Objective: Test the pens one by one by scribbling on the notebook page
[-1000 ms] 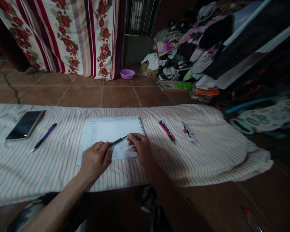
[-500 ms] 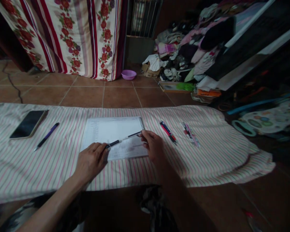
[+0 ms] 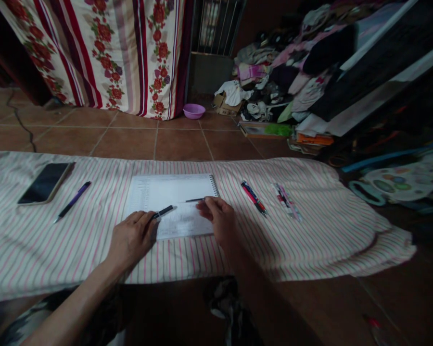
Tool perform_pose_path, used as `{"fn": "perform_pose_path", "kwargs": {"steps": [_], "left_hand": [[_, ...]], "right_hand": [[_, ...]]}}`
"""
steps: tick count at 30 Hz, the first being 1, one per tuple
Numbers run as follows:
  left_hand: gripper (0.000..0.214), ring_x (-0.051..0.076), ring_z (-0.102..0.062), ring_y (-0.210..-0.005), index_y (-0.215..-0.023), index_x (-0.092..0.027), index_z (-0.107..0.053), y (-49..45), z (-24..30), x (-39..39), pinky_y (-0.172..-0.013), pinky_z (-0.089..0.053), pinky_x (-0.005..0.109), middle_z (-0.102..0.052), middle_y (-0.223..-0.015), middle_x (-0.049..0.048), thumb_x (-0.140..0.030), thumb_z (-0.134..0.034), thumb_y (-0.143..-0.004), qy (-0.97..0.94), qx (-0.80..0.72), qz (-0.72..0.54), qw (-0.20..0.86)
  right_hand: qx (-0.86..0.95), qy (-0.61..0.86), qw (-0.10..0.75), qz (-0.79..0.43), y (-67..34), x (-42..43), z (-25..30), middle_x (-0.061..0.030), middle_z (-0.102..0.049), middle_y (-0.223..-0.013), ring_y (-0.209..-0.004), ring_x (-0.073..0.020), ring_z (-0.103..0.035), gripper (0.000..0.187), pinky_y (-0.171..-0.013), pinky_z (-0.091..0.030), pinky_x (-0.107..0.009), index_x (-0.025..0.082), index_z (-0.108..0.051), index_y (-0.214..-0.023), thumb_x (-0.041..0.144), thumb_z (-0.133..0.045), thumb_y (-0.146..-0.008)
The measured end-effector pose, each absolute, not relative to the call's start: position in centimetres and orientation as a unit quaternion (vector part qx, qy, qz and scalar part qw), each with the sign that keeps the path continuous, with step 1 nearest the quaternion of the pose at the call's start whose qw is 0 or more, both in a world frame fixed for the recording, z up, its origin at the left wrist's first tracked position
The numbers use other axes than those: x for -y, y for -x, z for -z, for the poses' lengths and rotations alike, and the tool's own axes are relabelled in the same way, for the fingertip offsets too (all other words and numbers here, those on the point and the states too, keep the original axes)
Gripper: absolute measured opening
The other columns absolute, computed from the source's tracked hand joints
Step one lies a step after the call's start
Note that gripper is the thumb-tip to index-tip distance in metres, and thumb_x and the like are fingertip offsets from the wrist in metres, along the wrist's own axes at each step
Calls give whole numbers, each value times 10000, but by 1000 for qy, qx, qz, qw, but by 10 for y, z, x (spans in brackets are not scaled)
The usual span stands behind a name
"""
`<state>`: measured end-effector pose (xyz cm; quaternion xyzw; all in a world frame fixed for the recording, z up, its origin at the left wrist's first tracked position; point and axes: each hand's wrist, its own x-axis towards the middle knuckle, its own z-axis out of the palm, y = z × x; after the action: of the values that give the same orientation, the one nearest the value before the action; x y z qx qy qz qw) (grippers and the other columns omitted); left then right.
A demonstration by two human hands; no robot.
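Note:
A spiral notebook (image 3: 166, 190) lies open on a pink-striped cloth (image 3: 310, 226) spread over the tiled floor. At the notebook's lower left corner, my left hand (image 3: 132, 238) is closed around a black pen barrel (image 3: 164, 210). Over the page's lower right, my right hand (image 3: 218, 218) pinches a thin dark pen refill (image 3: 195, 200). The barrel and the refill are apart, with a small gap of page between them.
A phone (image 3: 45, 182) and a purple pen (image 3: 73, 201) lie on the cloth at left. Red and blue pens (image 3: 251, 197) and more pens (image 3: 286, 201) lie at right. Behind are a floral curtain (image 3: 122, 53), a purple bowl (image 3: 194, 111) and piled clothes (image 3: 274, 81).
My hands moved apart. The refill slid out of the barrel with my right hand, and the two parts, joined a second ago, are now separate.

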<state>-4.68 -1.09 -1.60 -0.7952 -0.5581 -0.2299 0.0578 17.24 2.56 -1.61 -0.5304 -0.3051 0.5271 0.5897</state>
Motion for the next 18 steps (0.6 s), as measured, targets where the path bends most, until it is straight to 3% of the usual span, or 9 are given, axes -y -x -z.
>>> {"fn": "perform_pose_path", "kwargs": {"steps": [6,10,12,18], "left_hand": [[322,196,-631,-751,-991,-145,-620,42,17,7,-597,-486,279,-667,-817,65,-340,-382,-895,787,566,246,15],[328,186,-630,-754,-1012,-159,-616,37,17,2,-604,-482,267,-670,-847,59,-348,-374,-895,775,579,253,-19],[323,184,-629,-757,-1018,-168,-617,34,16,0,-607,-481,266,-671,-861,58,-350,-384,-890,768,585,259,-29],[314,203,-624,-860,-1034,-162,-622,25,18,-7,-692,-507,293,-657,-999,72,-327,-406,-876,753,587,288,-67]], "right_hand": [[377,525,589,-485,-156,-28,31,-30,-672,-680,-619,-168,-681,251,-558,-564,-270,158,-561,-776,385,-639,-700],[469,556,529,-438,-157,-27,34,-39,-665,-726,-628,-170,-677,212,-501,-533,-248,165,-551,-816,373,-538,-774],[536,589,479,-371,-160,-25,33,-39,-664,-724,-627,-168,-666,180,-500,-511,-242,171,-566,-828,336,-506,-791],[702,602,353,-142,-165,-23,30,-58,-654,-792,-717,-162,-613,141,-710,-477,-276,179,-636,-790,192,-495,-792]]}}
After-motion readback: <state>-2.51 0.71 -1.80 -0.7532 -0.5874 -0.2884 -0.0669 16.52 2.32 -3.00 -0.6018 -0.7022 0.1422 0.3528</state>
